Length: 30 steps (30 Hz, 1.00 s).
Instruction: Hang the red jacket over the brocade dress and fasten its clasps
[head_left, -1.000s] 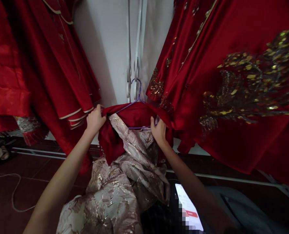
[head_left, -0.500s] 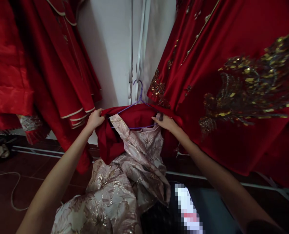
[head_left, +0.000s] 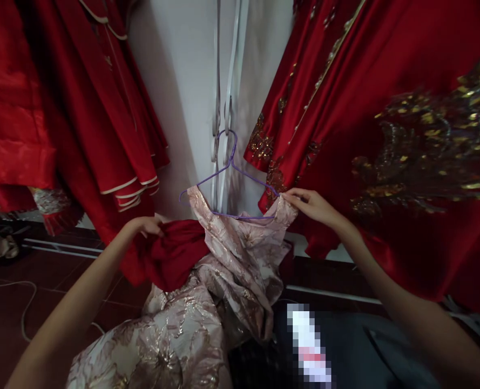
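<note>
A purple wire hanger point(head_left: 231, 178) hangs in front of me with a pale pink and gold brocade garment point(head_left: 223, 270) draped on it. My right hand point(head_left: 310, 205) pinches the right shoulder of that garment at the hanger's right end. My left hand point(head_left: 146, 226) is lower and to the left, closed on a plain red cloth point(head_left: 175, 254) that has come off the hanger and droops beside the brocade.
Red satin garments point(head_left: 61, 108) hang at the left. At the right hangs a red robe point(head_left: 385, 135) with gold embroidery. A white wall point(head_left: 183, 81) with thin rails lies behind. A cable point(head_left: 21, 302) runs over the dark floor at the left.
The red cloth that covered the hanger has been pulled off, down and to the left, by my left hand. The hanger now shows bare, and my right hand moved to its right end.
</note>
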{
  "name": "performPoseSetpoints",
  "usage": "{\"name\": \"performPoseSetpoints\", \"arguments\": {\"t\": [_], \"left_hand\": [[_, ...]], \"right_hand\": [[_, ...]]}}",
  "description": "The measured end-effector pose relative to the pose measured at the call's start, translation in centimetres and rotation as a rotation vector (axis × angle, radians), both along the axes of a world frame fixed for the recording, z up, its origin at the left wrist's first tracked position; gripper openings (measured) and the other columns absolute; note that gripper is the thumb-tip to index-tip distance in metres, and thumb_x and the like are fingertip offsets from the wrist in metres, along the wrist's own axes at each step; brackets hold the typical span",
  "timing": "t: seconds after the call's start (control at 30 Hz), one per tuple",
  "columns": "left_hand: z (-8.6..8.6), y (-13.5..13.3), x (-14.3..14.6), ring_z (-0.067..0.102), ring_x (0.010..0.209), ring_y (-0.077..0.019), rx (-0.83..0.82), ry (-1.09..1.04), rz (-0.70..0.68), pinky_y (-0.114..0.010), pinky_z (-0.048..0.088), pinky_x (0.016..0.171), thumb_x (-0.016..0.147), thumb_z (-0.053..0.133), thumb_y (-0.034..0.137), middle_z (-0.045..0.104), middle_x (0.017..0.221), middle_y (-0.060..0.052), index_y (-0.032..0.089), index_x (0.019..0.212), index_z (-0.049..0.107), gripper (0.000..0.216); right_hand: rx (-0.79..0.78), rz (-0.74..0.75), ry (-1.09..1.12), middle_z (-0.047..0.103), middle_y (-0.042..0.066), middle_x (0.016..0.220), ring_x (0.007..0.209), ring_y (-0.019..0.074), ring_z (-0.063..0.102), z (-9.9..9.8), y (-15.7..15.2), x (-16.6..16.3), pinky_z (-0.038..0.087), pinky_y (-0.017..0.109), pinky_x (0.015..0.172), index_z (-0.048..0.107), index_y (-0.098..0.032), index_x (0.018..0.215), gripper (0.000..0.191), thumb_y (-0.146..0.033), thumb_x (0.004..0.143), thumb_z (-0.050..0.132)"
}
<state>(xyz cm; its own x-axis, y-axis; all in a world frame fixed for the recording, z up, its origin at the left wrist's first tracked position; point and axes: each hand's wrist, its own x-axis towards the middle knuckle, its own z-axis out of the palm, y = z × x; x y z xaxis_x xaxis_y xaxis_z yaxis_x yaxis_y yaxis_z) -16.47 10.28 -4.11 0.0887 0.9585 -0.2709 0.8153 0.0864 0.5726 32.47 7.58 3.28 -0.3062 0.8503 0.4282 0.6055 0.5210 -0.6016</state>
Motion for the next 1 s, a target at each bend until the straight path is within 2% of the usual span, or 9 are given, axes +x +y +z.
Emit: {"name": "performPoseSetpoints", "arguments": {"t": [0.07,0.17,0.23,0.3,0.43,0.53,0.73,0.87,1.0], "left_hand": [[0.2,0.0,0.3,0.061,0.095,-0.0317,0.031,0.095,-0.113,-0.037,0.05,0.076,0.035,0.08,0.039,0.067,0.098,-0.013,0.014,0.103,0.062,0.074],[1.8,0.7,2.4,0.048,0.117,-0.0292,0.437,0.122,-0.204,-0.039,0.039,0.094,0.058,0.066,0.058,0.056,0.12,-0.016,0.013,0.121,0.051,0.079],[3.1,1.4,4.4,0.047,0.116,-0.0248,0.705,0.095,-0.24,-0.039,0.034,0.098,0.076,0.048,0.06,0.055,0.121,-0.013,0.016,0.123,0.05,0.064],[4.3,1.9,6.2,0.053,0.103,-0.0209,0.812,0.086,-0.303,-0.034,0.037,0.092,0.085,0.035,0.057,0.062,0.108,-0.009,0.018,0.114,0.056,0.053],[5.6,2.1,7.6,0.051,0.064,-0.0131,0.777,0.045,-0.396,-0.022,0.038,0.063,0.088,0.027,0.054,0.06,0.067,-0.002,0.014,0.081,0.064,0.055],[5.4,1.8,6.7,0.047,0.059,-0.0116,0.815,-0.014,-0.33,-0.021,0.033,0.056,0.087,0.029,0.053,0.056,0.063,0.0,0.013,0.08,0.063,0.053],[1.2,-0.4,3.3,0.045,0.055,-0.0117,0.691,0.086,-0.14,-0.021,0.031,0.054,0.085,0.032,0.051,0.054,0.058,0.0,0.015,0.071,0.06,0.048],[-1.3,-2.6,3.0,0.05,0.06,-0.0143,0.63,0.185,-0.184,-0.024,0.035,0.062,0.086,0.035,0.046,0.059,0.065,-0.003,0.017,0.074,0.059,0.04],[0.5,-4.1,6.2,0.053,0.085,-0.0213,0.837,0.287,-0.231,-0.032,0.037,0.078,0.088,0.036,0.042,0.062,0.088,-0.008,0.018,0.085,0.06,0.034]], "right_hand": [[0.037,-0.026,0.007,0.064,0.003,0.08,0.074,0.0178,0.056,-0.5,0.5,-0.1,0.042,0.028,0.068,0.063,-0.02,0.082,0.04,-0.057,0.08,0.049],[0.08,-0.076,0.061,0.065,0.003,0.082,0.076,0.0188,0.057,-1.1,1.3,-0.4,0.043,0.03,0.071,0.063,-0.02,0.082,0.04,-0.057,0.08,0.048],[0.102,-0.091,0.108,0.065,0.003,0.082,0.077,0.0193,0.058,-1.5,1.7,-0.5,0.044,0.031,0.072,0.063,-0.02,0.082,0.039,-0.056,0.079,0.05],[0.128,-0.094,0.144,0.066,0.004,0.084,0.078,0.0193,0.059,-1.8,1.9,-0.6,0.045,0.031,0.073,0.064,-0.02,0.083,0.037,-0.055,0.078,0.052],[0.198,-0.133,0.259,0.066,0.003,0.082,0.077,0.0184,0.06,-2.2,2.3,-0.9,0.046,0.031,0.072,0.065,-0.021,0.081,0.032,-0.051,0.075,0.058],[0.213,-0.219,0.418,0.066,0.002,0.08,0.075,0.0184,0.06,-2.7,2.6,-0.5,0.048,0.032,0.07,0.065,-0.023,0.078,0.029,-0.052,0.073,0.06],[0.088,-0.422,0.62,0.065,0.003,0.073,0.064,0.0196,0.059,-6.3,0.2,2.3,0.049,0.033,0.057,0.064,-0.024,0.076,0.034,-0.057,0.067,0.062],[-0.014,-0.271,0.448,0.065,0.003,0.068,0.064,0.02,0.06,-8.6,-2.8,1.7,0.051,0.034,0.06,0.063,-0.023,0.073,0.035,-0.058,0.067,0.063],[0.044,-0.084,0.25,0.067,0.004,0.083,0.082,0.0217,0.061,-7.3,-4.9,-1.9,0.05,0.036,0.077,0.063,-0.023,0.076,0.03,-0.053,0.074,0.059]]}}
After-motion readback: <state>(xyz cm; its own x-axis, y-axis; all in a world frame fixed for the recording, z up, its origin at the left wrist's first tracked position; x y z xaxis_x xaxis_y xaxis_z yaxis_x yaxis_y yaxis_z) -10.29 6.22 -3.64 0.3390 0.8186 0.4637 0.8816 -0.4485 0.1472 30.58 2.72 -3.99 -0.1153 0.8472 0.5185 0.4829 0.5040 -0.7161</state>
